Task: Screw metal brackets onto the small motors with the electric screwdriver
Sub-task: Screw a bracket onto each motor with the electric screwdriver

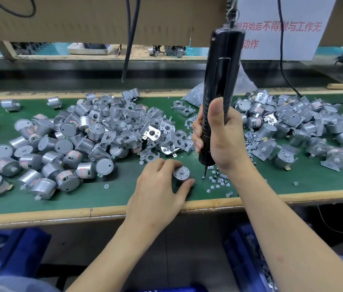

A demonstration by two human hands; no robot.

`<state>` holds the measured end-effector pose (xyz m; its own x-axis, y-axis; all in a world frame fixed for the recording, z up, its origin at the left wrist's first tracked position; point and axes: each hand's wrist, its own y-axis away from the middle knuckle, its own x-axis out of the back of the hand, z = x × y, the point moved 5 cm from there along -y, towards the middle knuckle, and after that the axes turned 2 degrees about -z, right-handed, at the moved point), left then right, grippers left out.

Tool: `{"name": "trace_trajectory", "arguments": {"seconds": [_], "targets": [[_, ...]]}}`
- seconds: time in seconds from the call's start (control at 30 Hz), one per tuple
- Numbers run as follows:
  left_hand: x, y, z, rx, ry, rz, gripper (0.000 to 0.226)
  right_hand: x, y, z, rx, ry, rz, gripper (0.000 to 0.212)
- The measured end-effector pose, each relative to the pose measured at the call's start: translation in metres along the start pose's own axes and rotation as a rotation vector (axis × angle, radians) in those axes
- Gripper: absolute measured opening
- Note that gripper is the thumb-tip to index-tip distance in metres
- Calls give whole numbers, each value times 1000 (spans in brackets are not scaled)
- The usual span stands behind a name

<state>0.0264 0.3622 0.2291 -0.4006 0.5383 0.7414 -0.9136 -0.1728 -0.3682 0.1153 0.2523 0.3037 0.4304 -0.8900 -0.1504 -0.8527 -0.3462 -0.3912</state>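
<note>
My left hand [158, 184] clamped motor [181, 174] shaft-up, steadying it. My right hand [219, 135] wrapped electric screwdriver [222, 66], bit down in loose screws [219, 181] right of motor, probably loading one.

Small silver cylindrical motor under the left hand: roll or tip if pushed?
Standing on its flat end, the small silver cylindrical motor probably slides rather than rolls. Its squat shape likely resists tipping. Laid on its side, it would likely roll.

Bare green mat [120, 197] lies between motor pile [65, 144] and scattered screws [219, 181].
</note>
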Motion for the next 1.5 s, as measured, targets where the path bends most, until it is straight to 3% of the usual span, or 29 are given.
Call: {"name": "trace_trajectory", "arguments": {"seconds": [0.67, 0.8, 0.9, 1.1, 1.2, 1.37, 1.5], "targets": [[1, -1, 1, 21, 31, -7, 39, -6, 0, 6, 16, 8, 29, 80], [11, -1, 2, 61, 64, 110, 39, -7, 0, 7, 22, 14, 44, 79], [25, -6, -7, 109, -122, 181, 28, -5, 1, 7, 30, -7, 60, 78], [40, -15, -28, 299, -383, 54, 27, -8, 2, 8, 42, 46, 61, 93], [42, -16, -28, 262, -332, 102, 20, -7, 2, 9, 46, 39, 71, 96], [45, -13, -29, 193, -210, 161, 14, -5, 4, 8, 58, 10, 91, 80], [49, -8, -36, 190, -98, 127, 10, -5, 4, 8, 62, 37, 96, 82]]}}
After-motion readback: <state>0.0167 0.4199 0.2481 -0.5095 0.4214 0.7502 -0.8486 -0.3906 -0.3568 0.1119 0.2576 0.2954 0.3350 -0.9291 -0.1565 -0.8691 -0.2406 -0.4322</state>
